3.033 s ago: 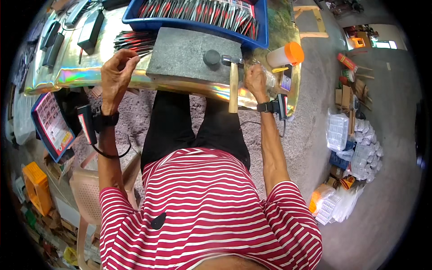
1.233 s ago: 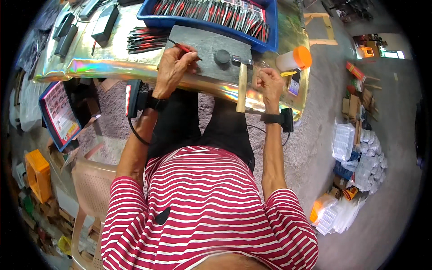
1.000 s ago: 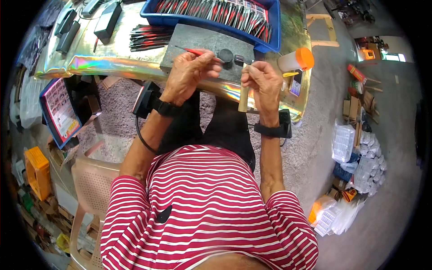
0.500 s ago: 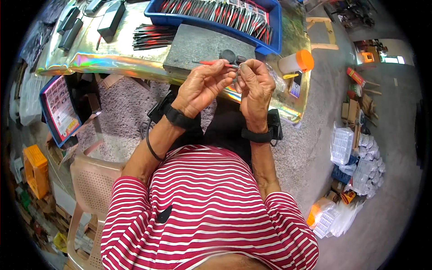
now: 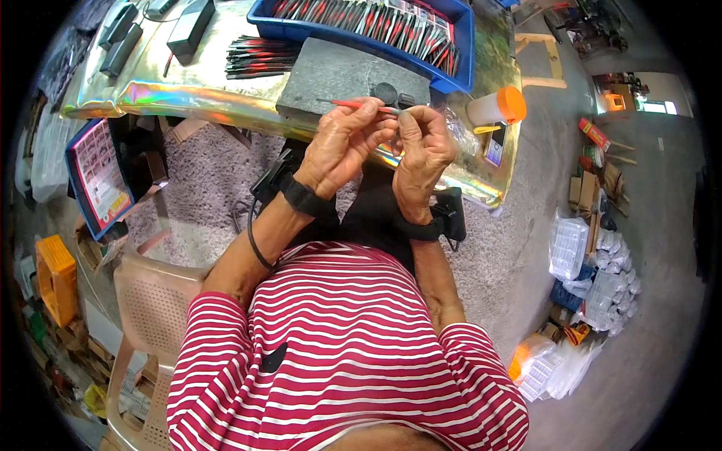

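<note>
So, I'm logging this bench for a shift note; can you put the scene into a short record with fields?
Left hand: pinching a slim red-and-dark tool
Right hand: fingertips at the tool's right end; exact grip unclear
Block: grey, stone-like, on the shiny table
On block: round dark piece
Pile: similar tools, left of the block
Tray: blue, rows of similar tools, beyond the block
Table's right side: jar with orange lid

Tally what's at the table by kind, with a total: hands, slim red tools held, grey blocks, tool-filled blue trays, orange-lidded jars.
Left hand and right hand: 2
Slim red tool held: 1
Grey block: 1
Blue tray: 1
Orange-lidded jar: 1
Total: 6
</note>
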Motion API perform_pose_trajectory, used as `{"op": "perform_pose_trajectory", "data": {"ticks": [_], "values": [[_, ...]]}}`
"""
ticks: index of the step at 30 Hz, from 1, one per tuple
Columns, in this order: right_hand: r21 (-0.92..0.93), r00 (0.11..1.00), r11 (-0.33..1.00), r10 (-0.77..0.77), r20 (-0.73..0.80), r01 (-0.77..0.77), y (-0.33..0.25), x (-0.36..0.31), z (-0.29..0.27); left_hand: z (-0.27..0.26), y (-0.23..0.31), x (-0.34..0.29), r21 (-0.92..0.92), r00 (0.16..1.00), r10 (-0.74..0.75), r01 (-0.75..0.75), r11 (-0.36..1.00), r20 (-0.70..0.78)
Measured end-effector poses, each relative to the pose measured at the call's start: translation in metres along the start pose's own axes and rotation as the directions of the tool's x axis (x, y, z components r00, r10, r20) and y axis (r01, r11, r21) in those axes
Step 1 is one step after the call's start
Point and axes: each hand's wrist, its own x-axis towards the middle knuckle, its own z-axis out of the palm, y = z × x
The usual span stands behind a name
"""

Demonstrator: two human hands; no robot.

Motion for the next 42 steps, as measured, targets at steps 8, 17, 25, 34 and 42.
{"op": "perform_pose_trajectory", "data": {"ticks": [8,17,25,34,42], "values": [[0.345,0.92,0.854,0.374,0.113,-0.39,0.015,-0.005,-0.002,-0.002,0.007,0.009,0.757,0.942,0.309,-0.297,0.582,0.132],[0.426,0.868,0.757,0.441,0.229,-0.497,0.029,0.004,-0.01,-0.005,0.003,0.037,0.898,0.908,0.356,-0.332,0.29,0.221],[0.4,0.849,0.75,0.488,0.202,-0.526,0.017,0.006,-0.028,-0.014,0.002,0.06,0.96,0.924,0.316,-0.259,0.106,0.214],[0.382,0.862,0.777,0.49,0.132,-0.5,0.006,-0.001,-0.078,-0.013,0.002,0.063,0.952,0.911,0.368,-0.259,0.162,0.186],[0.323,0.857,0.801,0.511,0.071,-0.505,0.02,-0.01,-0.09,-0.005,0.004,0.061,0.954,0.924,0.351,-0.231,0.193,0.153]]}}
